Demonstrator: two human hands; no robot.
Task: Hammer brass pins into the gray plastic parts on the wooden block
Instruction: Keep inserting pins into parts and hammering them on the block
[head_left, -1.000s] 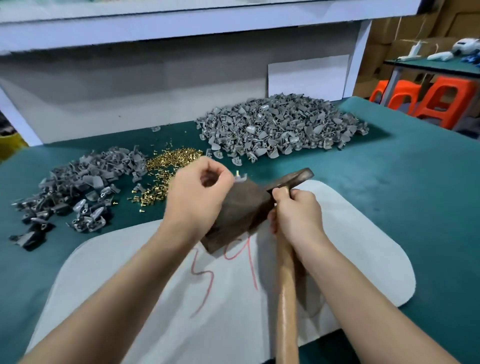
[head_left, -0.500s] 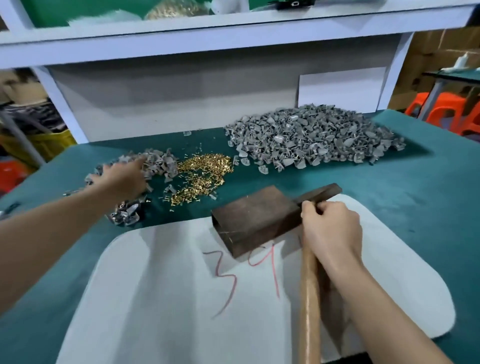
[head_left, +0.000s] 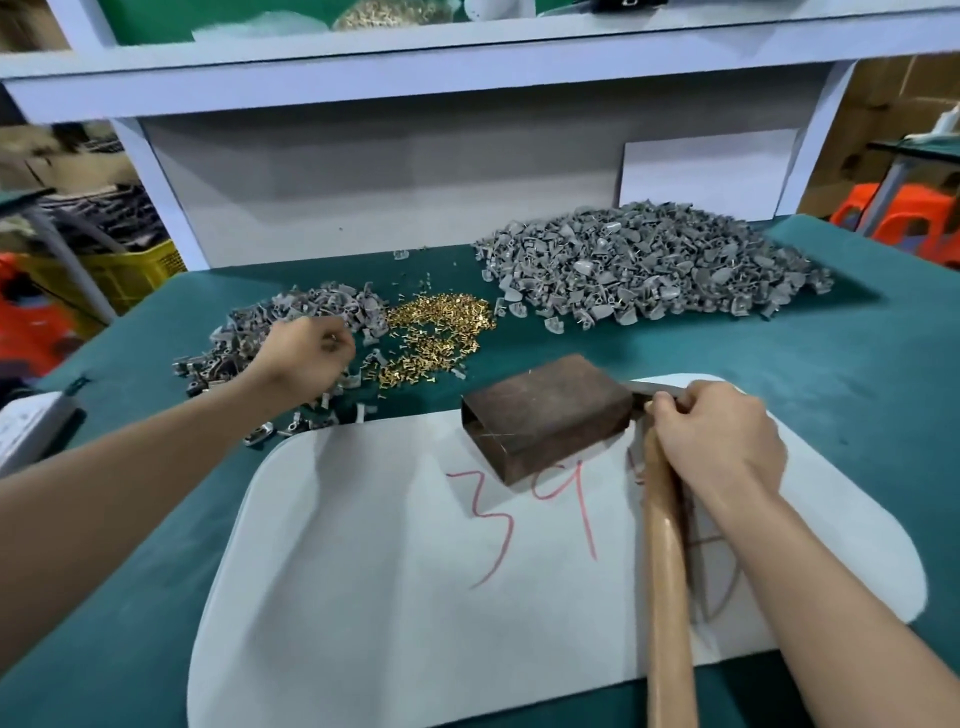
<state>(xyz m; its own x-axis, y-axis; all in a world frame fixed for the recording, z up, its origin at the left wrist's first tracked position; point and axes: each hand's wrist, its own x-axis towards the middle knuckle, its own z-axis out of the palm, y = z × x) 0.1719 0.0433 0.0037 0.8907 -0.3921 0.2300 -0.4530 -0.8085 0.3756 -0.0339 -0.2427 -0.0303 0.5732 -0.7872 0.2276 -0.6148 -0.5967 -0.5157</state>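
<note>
Hammer (head_left: 667, 597) gripped by right hand (head_left: 717, 436) just right of wooden block (head_left: 550, 410). Left hand (head_left: 306, 353) curled among gray parts (head_left: 343, 304) left of block, hold undetermined; brass pins (head_left: 436, 338) between. Risk: tangled parts fumbled.

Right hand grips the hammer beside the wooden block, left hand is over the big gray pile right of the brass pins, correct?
Not quite. The head view shows the left hand over the smaller gray pile left of the brass pins, not the big gray pile to their right. The right hand does grip the hammer beside the wooden block.
</note>
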